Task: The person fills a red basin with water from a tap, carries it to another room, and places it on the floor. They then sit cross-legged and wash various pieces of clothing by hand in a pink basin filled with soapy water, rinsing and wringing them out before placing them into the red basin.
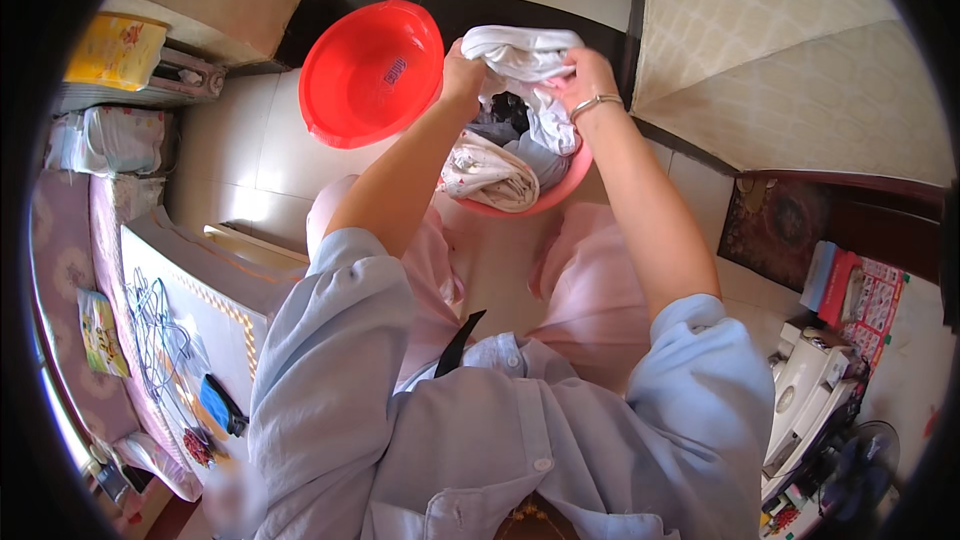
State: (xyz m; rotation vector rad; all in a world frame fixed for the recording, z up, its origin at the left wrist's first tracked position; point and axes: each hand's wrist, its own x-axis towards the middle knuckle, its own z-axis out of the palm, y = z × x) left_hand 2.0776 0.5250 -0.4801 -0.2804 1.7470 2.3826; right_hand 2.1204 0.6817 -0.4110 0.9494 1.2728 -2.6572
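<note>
A white garment [525, 49] is stretched between my two hands above a pink basin [559, 199]. My left hand [463, 75] grips its left end, close to the rim of a red plastic basin [352, 82]. At the right end, my right hand [589, 79], with a bracelet at the wrist, holds the cloth between thumb and fingers. Inside the pink basin lie a rolled white printed cloth [491, 172], grey cloth [541, 159] and something black [504, 112], partly hidden under the white garment. The red basin looks empty and bears a label.
A table [195, 270] with tangled cables [154, 330] and a blue pouch [219, 403] stands at my left. Against the left wall is a radiator [180, 79]. A white sewing machine [802, 390] and a fan [862, 457] are at right. Wall panels [780, 90] rise at upper right.
</note>
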